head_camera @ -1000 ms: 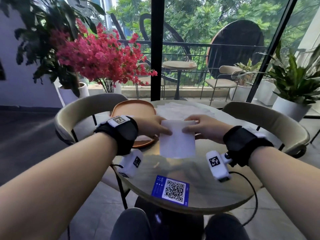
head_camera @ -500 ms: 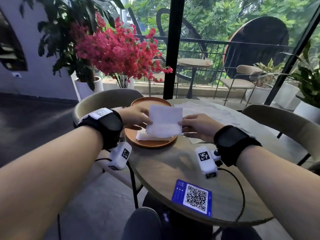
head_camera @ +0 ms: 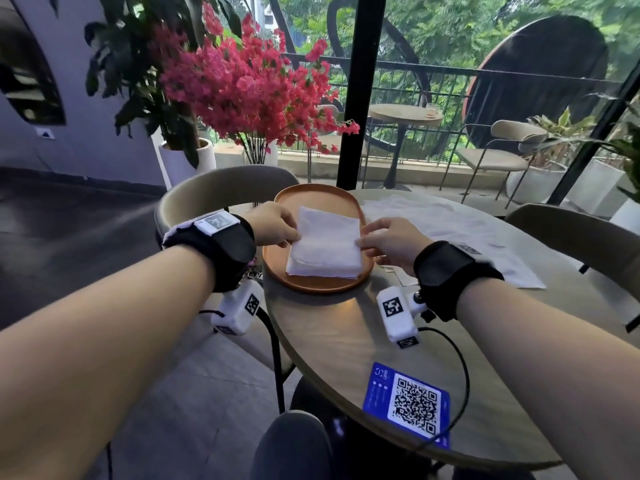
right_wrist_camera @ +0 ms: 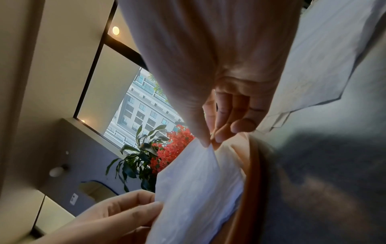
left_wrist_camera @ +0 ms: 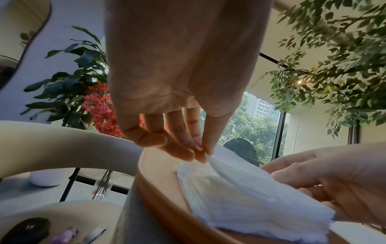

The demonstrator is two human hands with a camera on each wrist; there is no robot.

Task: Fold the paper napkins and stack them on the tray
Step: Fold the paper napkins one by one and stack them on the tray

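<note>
A folded white napkin (head_camera: 325, 242) lies over a stack of folded napkins on the oval orange tray (head_camera: 313, 195) at the round table's left edge. My left hand (head_camera: 277, 226) pinches the napkin's left edge between thumb and fingertips (left_wrist_camera: 201, 152). At the opposite edge my right hand (head_camera: 388, 242) pinches it the same way (right_wrist_camera: 208, 142). The napkin (left_wrist_camera: 240, 189) slopes down onto the stack beneath, inside the tray's rim (left_wrist_camera: 154, 194). Unfolded napkins (head_camera: 450, 223) lie spread on the table to the right of the tray.
The round stone table (head_camera: 346, 348) carries a blue QR card (head_camera: 408, 403) near its front edge. Beige chairs stand at the left (head_camera: 214, 192) and right (head_camera: 581, 233). Pink flowers (head_camera: 256, 91) in a vase and potted plants stand behind. My knee (head_camera: 294, 448) is below.
Both hands carried the folded napkin leftward from in front of me and lowered it onto the stack in the tray. My view swung left with them.
</note>
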